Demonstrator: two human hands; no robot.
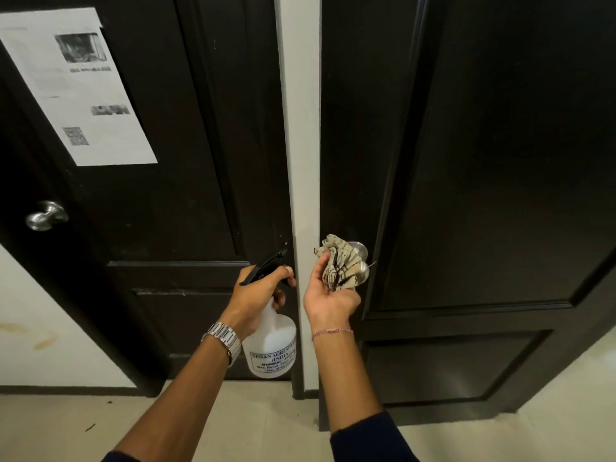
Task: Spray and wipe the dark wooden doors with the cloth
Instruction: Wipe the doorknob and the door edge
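Two dark wooden doors stand side by side, the left door [173, 145] and the right door [483, 161], with a white strip of wall [300, 128] between them. My left hand [256, 295] grips a white spray bottle [271, 348] by its black trigger head, nozzle pointing up towards the left door's edge. My right hand [328, 298] holds a crumpled beige cloth [338, 261] against the right door's silver knob [360, 253], which the cloth partly covers.
A printed paper sheet [76, 88] is stuck on the left door's upper part. A silver knob [45, 216] sits at that door's left side. White wall [50, 328] with stains lies lower left, pale floor [233, 421] below.
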